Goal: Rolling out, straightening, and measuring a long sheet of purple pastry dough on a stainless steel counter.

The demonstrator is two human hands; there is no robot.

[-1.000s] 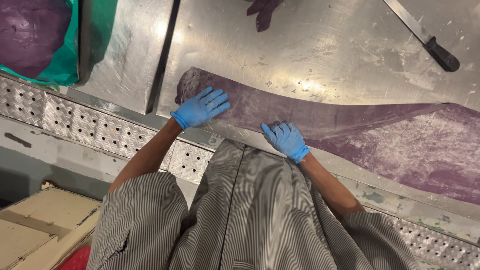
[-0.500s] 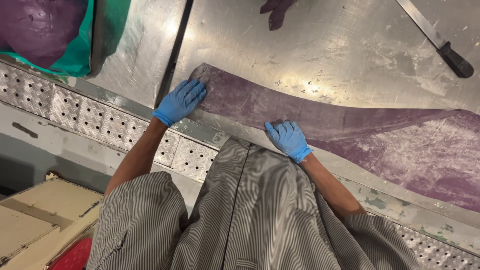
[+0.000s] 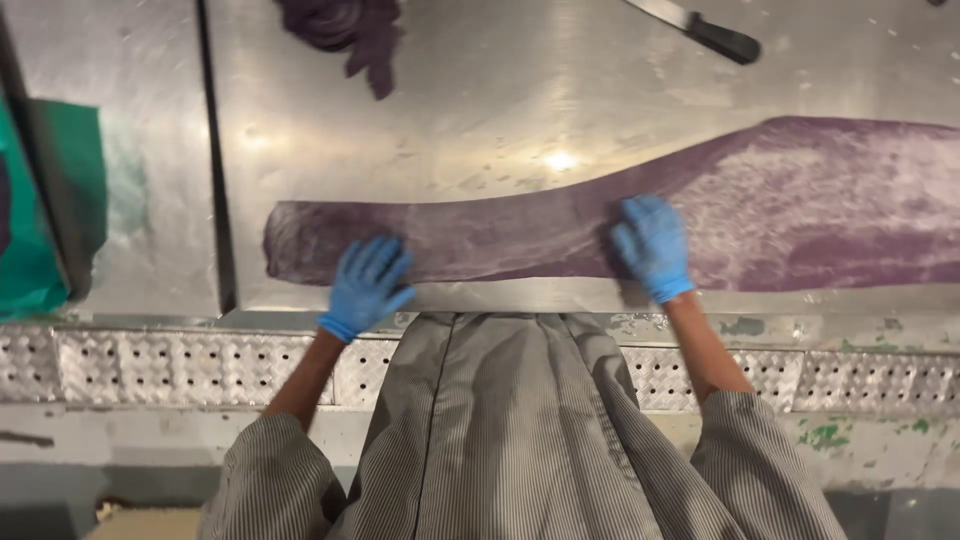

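Left hand (image 3: 365, 285), right hand (image 3: 653, 245): flat, unclenched, pinning purple dough sheet (image 3: 560, 235) | steel table (image 3: 500, 110) | knife (image 3: 700, 30) aside, well apart.

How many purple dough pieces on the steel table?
2: long flat purple sheet under both gloved hands, left hand, right hand; small dark purple lump at top edge. More may lie off frame.

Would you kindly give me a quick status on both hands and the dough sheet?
Left hand and right hand flat on purple dough sheet, open, nothing gripped. Sheet lies stretched along steel table. Knife and dough scrap lie apart, far side.
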